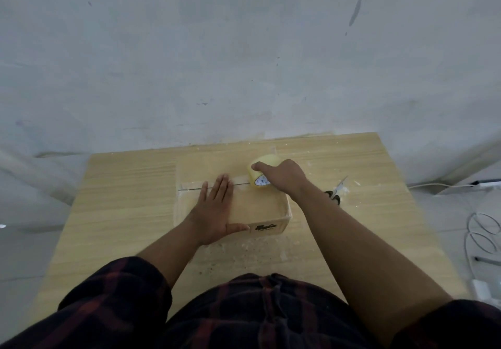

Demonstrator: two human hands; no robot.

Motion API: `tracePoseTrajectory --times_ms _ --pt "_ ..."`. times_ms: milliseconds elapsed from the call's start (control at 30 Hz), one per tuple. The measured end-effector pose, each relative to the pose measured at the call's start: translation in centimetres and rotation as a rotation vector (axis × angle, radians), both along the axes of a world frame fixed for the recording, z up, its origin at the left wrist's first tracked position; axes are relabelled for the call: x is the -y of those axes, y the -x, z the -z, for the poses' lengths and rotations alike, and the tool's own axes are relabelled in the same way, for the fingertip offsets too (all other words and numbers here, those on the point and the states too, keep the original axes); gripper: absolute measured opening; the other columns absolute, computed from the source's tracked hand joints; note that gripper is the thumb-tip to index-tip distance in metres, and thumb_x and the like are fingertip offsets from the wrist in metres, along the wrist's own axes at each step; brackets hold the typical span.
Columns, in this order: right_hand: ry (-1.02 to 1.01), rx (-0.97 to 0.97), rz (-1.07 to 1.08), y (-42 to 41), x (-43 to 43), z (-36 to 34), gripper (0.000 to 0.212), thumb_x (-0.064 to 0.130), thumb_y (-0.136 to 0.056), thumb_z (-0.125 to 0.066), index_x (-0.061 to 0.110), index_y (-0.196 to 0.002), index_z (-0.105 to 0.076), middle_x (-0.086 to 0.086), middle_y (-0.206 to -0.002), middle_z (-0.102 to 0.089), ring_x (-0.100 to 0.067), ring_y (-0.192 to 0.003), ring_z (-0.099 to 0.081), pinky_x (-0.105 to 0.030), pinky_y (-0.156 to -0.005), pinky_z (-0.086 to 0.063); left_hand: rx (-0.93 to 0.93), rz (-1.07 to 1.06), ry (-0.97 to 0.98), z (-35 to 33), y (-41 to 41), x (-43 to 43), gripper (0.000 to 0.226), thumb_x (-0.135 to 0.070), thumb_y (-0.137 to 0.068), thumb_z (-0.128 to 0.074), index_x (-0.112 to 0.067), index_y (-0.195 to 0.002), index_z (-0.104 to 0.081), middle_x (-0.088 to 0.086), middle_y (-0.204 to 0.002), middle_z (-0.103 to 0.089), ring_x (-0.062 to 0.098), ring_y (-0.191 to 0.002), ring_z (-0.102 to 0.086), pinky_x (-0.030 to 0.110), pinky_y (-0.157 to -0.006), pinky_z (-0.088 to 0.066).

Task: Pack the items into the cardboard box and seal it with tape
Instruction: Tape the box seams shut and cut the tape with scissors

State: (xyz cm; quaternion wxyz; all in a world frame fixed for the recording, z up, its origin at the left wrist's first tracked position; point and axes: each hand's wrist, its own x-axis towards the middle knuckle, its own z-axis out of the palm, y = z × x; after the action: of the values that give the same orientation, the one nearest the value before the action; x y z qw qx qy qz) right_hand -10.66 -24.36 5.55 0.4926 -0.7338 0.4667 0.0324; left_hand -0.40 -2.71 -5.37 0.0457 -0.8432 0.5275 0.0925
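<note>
Scissors (336, 199) half hidden behind right forearm (339, 226). Box (257, 207) print too blurred to read. Roll (267, 159) partly covered by right hand (284, 176).

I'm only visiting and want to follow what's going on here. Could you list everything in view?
box: one, tan cardboard, closed, mid-table
tape roll: one, pale yellow, at the far right of the box top
scissors: one pair, dark handles, on the table right of the box
table: one, light wood, against the wall
cables: a few, white, on the floor at right
wall: one, grey-white, behind the table
shirt: one, dark red-and-black check, bottom of view
left hand: one, flat on the box top
right hand: one, gripping the tape roll
</note>
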Motion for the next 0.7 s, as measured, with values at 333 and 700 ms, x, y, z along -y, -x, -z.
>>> tracePoseTrajectory --times_ms 333,700 --pt "0.317 -0.139 0.052 0.5 1.6 0.9 0.117 0.073 -0.063 -0.086 0.001 -0.144 -0.042 -0.014 -0.137 -0.049 -0.035 -0.126 -0.052 -0.045 -0.091 -0.055 -0.035 -0.007 -0.002 -0.4 0.0 -0.1 0.135 -0.103 -0.08 -0.02 -0.004 -0.164 0.018 0.013 -0.172 0.027 0.026 -0.16 0.023 0.059 -0.13 0.003" --pt "0.249 -0.12 0.019 0.3 1.9 1.8 0.124 0.066 -0.068 -0.087 0.011 -0.153 -0.015 -0.018 -0.143 -0.037 -0.043 -0.126 -0.055 -0.056 -0.099 -0.055 -0.047 -0.102 -0.044 -0.1 1.7 1.4 0.141 -0.104 -0.077 -0.018 0.002 -0.163 0.017 0.019 -0.171 0.026 0.032 -0.16 0.023 0.064 -0.128 0.004"
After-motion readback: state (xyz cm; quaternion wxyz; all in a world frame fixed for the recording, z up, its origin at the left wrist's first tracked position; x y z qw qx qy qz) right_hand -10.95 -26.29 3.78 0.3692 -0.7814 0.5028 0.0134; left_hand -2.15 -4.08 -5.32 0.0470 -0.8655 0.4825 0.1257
